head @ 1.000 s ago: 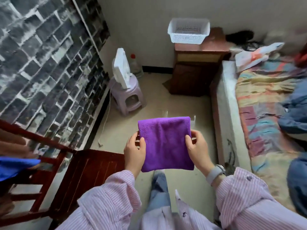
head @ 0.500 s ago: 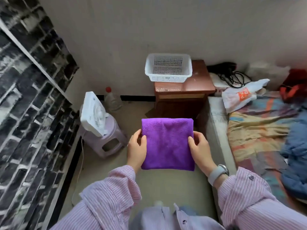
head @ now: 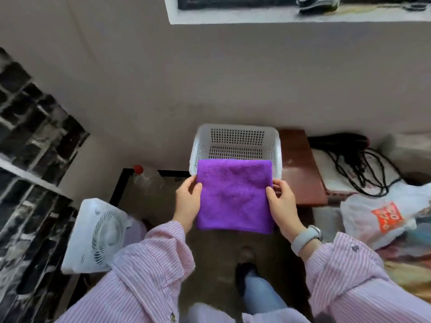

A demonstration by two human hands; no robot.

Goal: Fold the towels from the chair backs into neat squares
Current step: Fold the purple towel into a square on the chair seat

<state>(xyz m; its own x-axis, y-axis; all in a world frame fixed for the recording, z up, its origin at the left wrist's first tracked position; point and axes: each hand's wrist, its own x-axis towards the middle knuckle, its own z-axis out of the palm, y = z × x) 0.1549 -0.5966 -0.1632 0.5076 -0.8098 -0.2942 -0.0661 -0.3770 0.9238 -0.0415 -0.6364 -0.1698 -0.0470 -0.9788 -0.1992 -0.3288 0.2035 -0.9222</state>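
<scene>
The purple towel (head: pixel 234 194), already folded into a square, is now held directly in front of the white basket (head: pixel 236 145) on the brown cabinet (head: pixel 300 169); a second ago the basket lay well beyond it. The left hand (head: pixel 187 201) pinches the towel's left edge and the right hand (head: pixel 282 203) pinches its right edge. The fold appears complete, and placement in the basket is probably the next step.

white basket (head: pixel 235 145) open-topped ahead, fan (head: pixel 98 236) crowding left

brown wooden cabinet (head: pixel 300 173), white perforated basket (head: pixel 235 145) on top
</scene>
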